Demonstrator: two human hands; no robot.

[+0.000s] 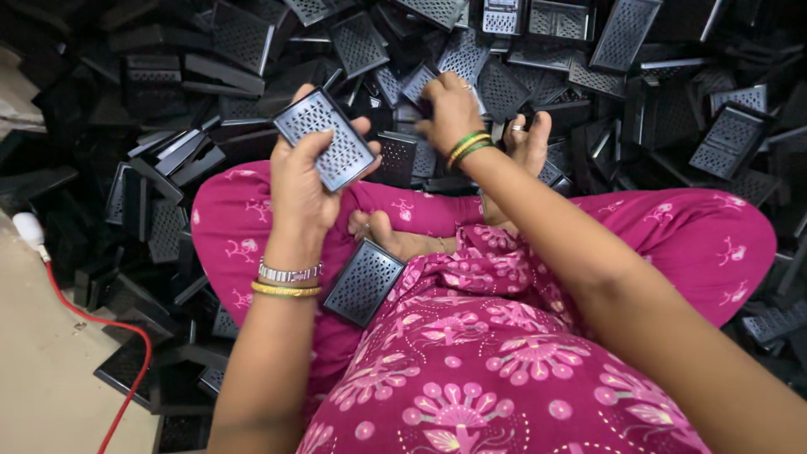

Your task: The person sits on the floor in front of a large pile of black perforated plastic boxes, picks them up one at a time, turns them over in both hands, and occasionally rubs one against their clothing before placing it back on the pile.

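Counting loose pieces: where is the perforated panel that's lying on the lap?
In the head view, the perforated panel lies on the pink-clothed lap, just right of the left wrist, below the left hand.

Your left hand (304, 181) shows a black grille plate (326, 139) peppered with rows of small pale slots, and the plate on your lap (364, 282) and the heap of plates (588, 50) around you carry the same black with the same slotted pattern. Your clothes (471, 370) are deep magenta printed with pink fan-shaped flowers and small pink sprigs; your left wrist wears a silver band (290, 273) and a gold bangle (286, 290), and your right wrist wears green and gold bangles (467, 148). A red cable (92, 315) with a white plug end (28, 229) lies on the beige floor (42, 378).
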